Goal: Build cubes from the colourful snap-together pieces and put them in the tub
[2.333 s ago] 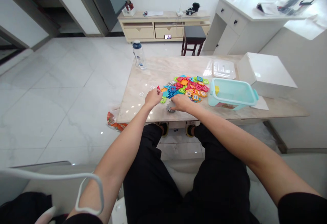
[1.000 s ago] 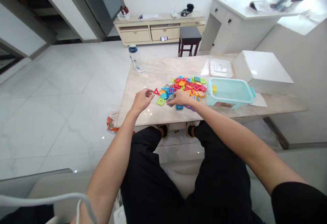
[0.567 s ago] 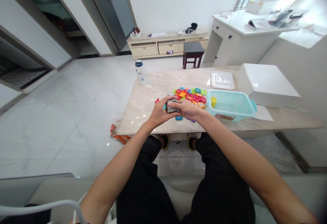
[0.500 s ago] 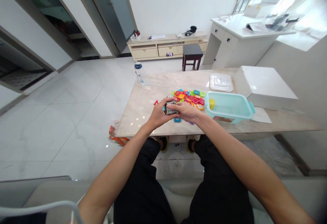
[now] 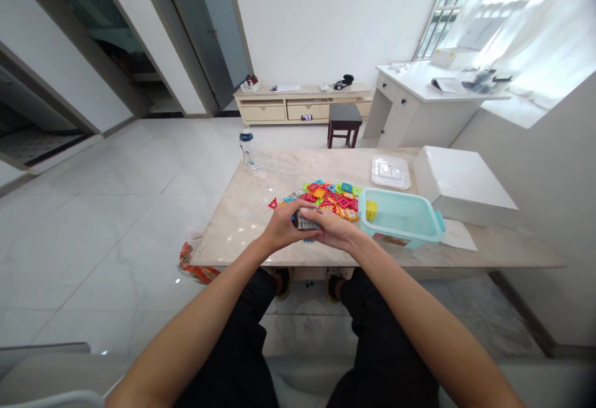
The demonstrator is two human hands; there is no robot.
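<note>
Both my hands meet above the near part of the marble table (image 5: 298, 169). My left hand (image 5: 280, 229) and my right hand (image 5: 333, 230) grip a small stack of grey interlocking plastic tiles (image 5: 306, 222) between them. Behind the hands lies a heap of multicoloured plastic building tiles (image 5: 328, 197), close to my right fingers. A blue tile shows under the stack, mostly hidden by my hands. A red triangular piece (image 5: 273, 204) and a small white square piece (image 5: 264, 200) lie just beyond my left hand.
A teal plastic tub (image 5: 398, 220) holding a yellow piece stands right of the heap. Behind it are a clear lid (image 5: 391, 172) and a white box (image 5: 460, 184). A water bottle (image 5: 249, 151) stands at the far left corner. A colourful bag (image 5: 195, 271) lies on the floor.
My hands have come together, and both now grip the grey stack, lifted off the table. Earlier my right hand rested on it alone. The view has tilted upward, so the table sits lower.
</note>
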